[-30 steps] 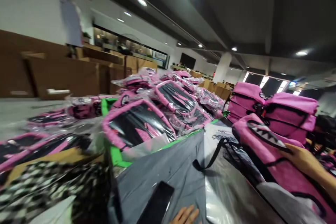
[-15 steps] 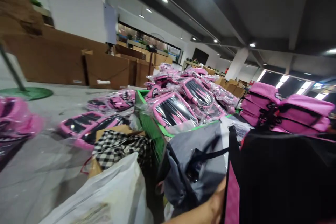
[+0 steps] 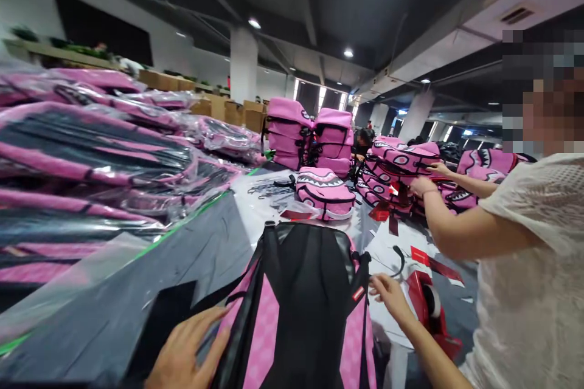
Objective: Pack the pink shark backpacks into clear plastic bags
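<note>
Left hand: ours, spread wide at backpack
Right hand: beside strap; we can't tell grip

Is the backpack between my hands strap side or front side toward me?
Strap side: the backpack shows its black back panel and shoulder straps.

lower end of the pink-and-black backpack beyond the bottom edge, co-worker's head indistinct

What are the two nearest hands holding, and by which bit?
The left hand is at the left side of the nearest backpack, the right hand by its right strap. Whether either really grips, I can't tell.
</note>
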